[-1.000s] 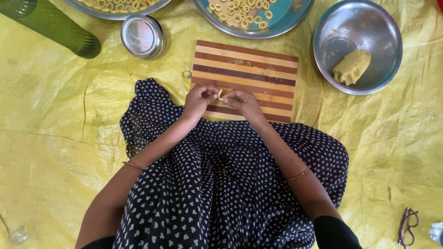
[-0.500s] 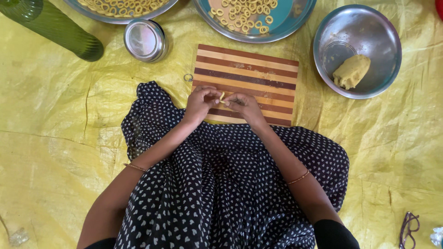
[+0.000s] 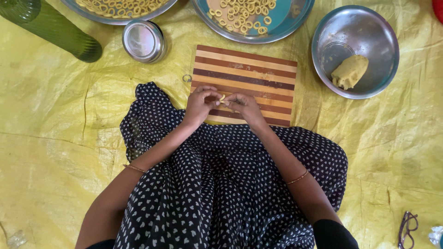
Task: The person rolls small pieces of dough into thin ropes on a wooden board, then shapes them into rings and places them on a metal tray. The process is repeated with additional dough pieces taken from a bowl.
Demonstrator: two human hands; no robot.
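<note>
Both hands meet over the near half of the striped wooden board (image 3: 249,74), which lies on a yellow sheet (image 3: 55,129) with its long side running left to right. The left hand (image 3: 199,105) and the right hand (image 3: 245,107) have their fingertips drawn together on a small pale piece of dough (image 3: 222,97), pinched between them just above the board's near stripes. The piece is tiny and partly covered by the fingers; what shows looks like a short curved bit, and which way its long axis runs cannot be told. Both hands are closed on it, the fingers curled inward, the knuckles facing up. Beyond the board, a teal plate (image 3: 295,18) carries a scatter of small dough rings (image 3: 242,16), and a steel plate (image 3: 92,14) to its left carries more of the same. A steel bowl (image 3: 378,41) well to the right of the board holds a lump of yellow dough (image 3: 349,71). A small round steel tin (image 3: 143,40) stands left of the board, near a green bottle (image 3: 55,30) lying on its side. A pair of glasses (image 3: 408,228) rests at the near right corner of the sheet.
</note>
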